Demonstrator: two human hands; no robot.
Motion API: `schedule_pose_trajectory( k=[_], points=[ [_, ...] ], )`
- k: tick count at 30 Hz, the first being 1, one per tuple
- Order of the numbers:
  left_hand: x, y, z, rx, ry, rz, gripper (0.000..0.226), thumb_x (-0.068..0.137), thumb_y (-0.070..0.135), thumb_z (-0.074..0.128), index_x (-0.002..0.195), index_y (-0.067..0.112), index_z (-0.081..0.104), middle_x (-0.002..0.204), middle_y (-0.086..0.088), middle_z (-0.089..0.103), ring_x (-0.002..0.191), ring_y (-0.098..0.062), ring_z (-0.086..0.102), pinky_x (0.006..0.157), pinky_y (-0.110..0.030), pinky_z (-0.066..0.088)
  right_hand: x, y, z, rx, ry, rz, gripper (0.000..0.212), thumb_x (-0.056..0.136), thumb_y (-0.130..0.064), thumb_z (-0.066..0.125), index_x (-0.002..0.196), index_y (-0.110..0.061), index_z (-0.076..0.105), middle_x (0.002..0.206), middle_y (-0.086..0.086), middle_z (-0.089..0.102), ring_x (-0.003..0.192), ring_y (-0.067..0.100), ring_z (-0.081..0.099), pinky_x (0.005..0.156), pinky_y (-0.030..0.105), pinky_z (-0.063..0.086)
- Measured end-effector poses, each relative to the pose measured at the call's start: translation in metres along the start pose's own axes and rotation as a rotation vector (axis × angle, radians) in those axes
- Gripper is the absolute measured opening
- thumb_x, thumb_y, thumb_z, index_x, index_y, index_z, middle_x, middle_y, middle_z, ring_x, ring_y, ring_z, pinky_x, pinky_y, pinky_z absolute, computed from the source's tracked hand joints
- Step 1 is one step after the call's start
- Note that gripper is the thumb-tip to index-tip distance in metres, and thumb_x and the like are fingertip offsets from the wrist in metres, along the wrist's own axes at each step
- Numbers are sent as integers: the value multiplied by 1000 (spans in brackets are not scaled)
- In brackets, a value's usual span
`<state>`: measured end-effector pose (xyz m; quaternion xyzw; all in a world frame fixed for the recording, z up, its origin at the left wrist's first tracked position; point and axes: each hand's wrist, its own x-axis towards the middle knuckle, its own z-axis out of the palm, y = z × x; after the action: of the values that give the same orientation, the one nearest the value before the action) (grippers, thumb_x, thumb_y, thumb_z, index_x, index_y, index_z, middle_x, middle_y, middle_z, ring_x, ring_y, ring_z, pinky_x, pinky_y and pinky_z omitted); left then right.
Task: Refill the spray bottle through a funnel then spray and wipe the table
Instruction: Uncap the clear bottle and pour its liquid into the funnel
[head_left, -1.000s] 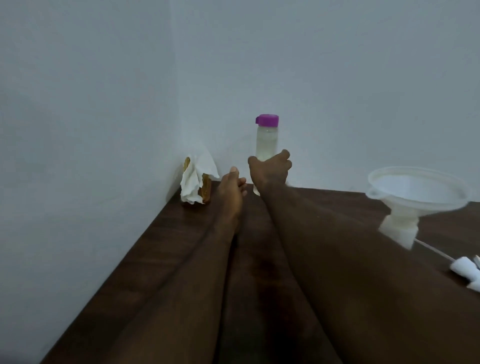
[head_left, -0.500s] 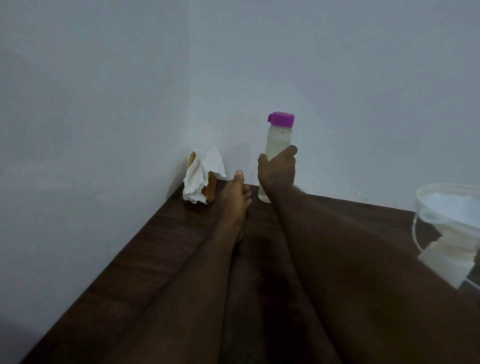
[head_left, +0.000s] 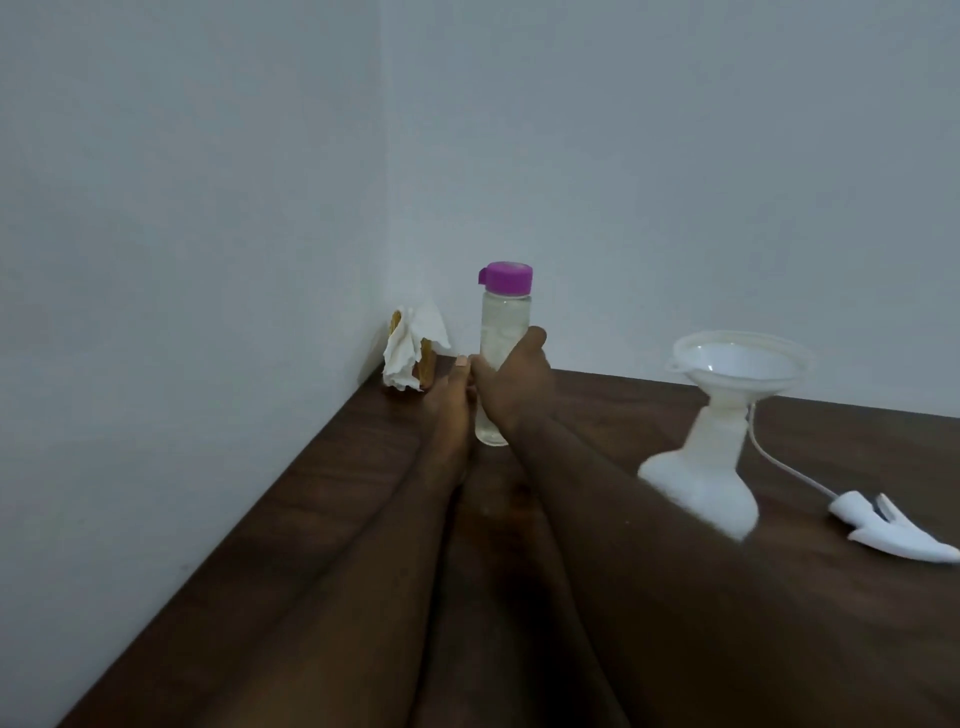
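A clear bottle with a purple cap (head_left: 500, 322) stands upright near the table's far corner, filled with pale liquid. My right hand (head_left: 519, 374) is wrapped around its middle. My left hand (head_left: 454, 395) lies flat on the table just left of the bottle, fingertips touching its side. To the right stands the white spray bottle (head_left: 711, 467) with a white funnel (head_left: 737, 364) seated in its neck. Its spray head (head_left: 893, 530) lies on the table further right, joined by a thin white tube.
A crumpled white tissue over a brown holder (head_left: 410, 353) sits in the corner where the two white walls meet. The dark wooden table (head_left: 322, 519) runs along the left wall.
My right hand has drawn the capped bottle nearer, away from the back wall. The left hand has closed in against the bottle's side. The view swung, bringing the funnel and spray head fully into sight.
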<state>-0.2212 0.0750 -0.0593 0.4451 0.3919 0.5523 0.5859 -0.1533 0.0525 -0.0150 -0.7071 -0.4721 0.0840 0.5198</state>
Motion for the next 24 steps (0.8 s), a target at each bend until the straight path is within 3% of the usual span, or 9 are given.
schedule_pose_trajectory(
  k=[3,7,10,12,14,16,20,22,24],
  points=[
    [-31,6,-12,52,6,11,46,94,49,56,93,6,71,88,-13,75,88,-30,72,77,-42,59,-34,-4,-26,10,-66,-39,57,85,-39,71,123,-10,40,113,5,62,101,24,63,79,33,50],
    [-77,10,-21,136,-26,56,49,94,48,57,80,2,69,68,-10,69,62,-20,66,55,-30,52,-86,0,-69,93,-117,-112,50,79,-43,76,110,-20,44,90,-15,57,80,4,58,63,19,42],
    [-105,6,-21,207,-133,118,45,97,43,53,84,4,71,79,-18,71,71,-28,68,64,-39,55,-119,9,-97,110,-120,-158,47,72,-40,77,107,-23,52,89,-15,63,80,-2,63,67,20,47],
    [-116,2,-20,311,-184,190,33,100,36,50,87,15,72,84,-10,73,82,-27,71,67,-40,59,-137,14,-109,137,-151,-176,47,68,-38,77,106,-25,54,90,-12,67,83,1,67,73,26,56],
    [-132,1,-15,392,-192,296,27,101,22,51,82,14,70,78,-4,71,76,-18,71,63,-33,59,-154,18,-125,139,-174,-193,50,66,-39,76,108,-26,52,93,-9,68,86,4,68,77,32,59],
    [-148,5,-9,405,-174,398,27,100,14,53,78,5,66,73,-6,69,70,-18,68,60,-29,56,-165,20,-140,127,-174,-208,52,66,-39,76,110,-25,52,94,-10,67,86,3,68,77,27,58],
    [-182,19,20,152,-166,412,42,96,31,50,78,-3,65,79,-26,68,75,-41,65,69,-49,55,-180,29,-174,165,-149,-218,53,67,-31,80,114,-21,55,94,-10,70,86,-1,68,76,18,55],
    [-201,37,36,55,-173,421,46,92,42,48,77,3,67,75,-19,69,71,-30,66,65,-42,54,-180,33,-187,160,-125,-218,53,65,-27,80,113,-22,57,94,-11,71,86,-3,68,76,15,53],
    [-214,59,48,5,-247,465,48,86,52,51,85,8,68,76,-7,70,72,-17,67,65,-31,53,-175,36,-193,116,-91,-215,52,59,-34,78,108,-27,58,93,-12,72,87,-1,68,81,24,55]
  ],
)
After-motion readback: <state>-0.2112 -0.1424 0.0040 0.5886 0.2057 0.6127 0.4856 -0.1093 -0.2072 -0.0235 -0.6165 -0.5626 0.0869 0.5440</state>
